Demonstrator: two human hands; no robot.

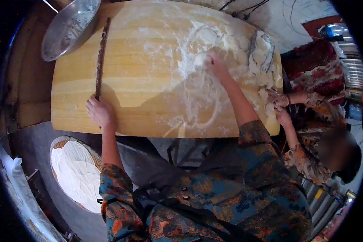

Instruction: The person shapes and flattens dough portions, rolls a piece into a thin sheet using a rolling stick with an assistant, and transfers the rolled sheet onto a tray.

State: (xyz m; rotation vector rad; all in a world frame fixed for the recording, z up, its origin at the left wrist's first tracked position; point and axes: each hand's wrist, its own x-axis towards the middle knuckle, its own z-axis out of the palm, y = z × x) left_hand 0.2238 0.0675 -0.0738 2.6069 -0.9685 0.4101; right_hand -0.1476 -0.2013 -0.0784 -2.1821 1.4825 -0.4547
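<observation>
A long dark rolling stick [102, 56] lies near the left end of the floured wooden board [149, 76]. My left hand [101, 112] is closed round its near end. Towards the board's right half, my right hand [216, 64] has its fingers pressed together on the edge of a pale dough round [201, 59]. Behind it lies another flat dough round [208, 35]. Several more dough pieces [240, 42] overlap to the right, dusted with flour.
A metal bowl with flour [52, 45] stands at the back left. Below left, a round tray holds large white sheets [77, 169]. At the right edge, another person's hands [280, 105] handle dough beside a clear plastic bag [265, 50].
</observation>
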